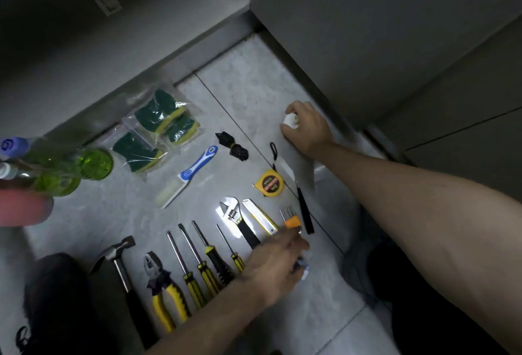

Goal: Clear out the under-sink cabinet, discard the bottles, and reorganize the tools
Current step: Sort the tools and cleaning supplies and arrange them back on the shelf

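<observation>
Tools lie in rows on the grey floor tiles: a hammer, yellow-handled pliers, several yellow-and-black screwdrivers, an adjustable wrench, a utility knife and a yellow tape measure. My left hand rests by an orange-holdered hex key set, fingers curled on a small blue-white item. My right hand is closed around a small white object near the cabinet base. Two green bottles lie at the left.
Bagged green-yellow sponges, a blue-white scraper, a black bundle and a thin black tool also lie on the floor. The grey cabinet rises at the right. My dark-clothed knees frame the bottom corners.
</observation>
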